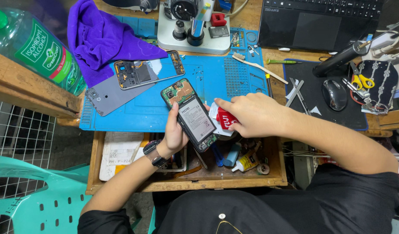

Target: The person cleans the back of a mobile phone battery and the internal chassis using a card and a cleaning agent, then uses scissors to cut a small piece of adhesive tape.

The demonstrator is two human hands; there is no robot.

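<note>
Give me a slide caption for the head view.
Left hand holds an opened phone over a blue mat; right hand touches a red-and-white packet.

My left hand (175,130) grips the opened phone (190,114), green board over a white-labelled black battery; my right hand (253,115) covers a red-and-white packet (225,119). Blue mat (199,82) below, purple cloth (104,37), grey back cover (110,95).

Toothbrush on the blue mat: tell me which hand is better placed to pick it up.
Probably the right hand. It lies nearer the toothbrush, holding only a small red packet, while the left hand grips the opened phone.
</note>
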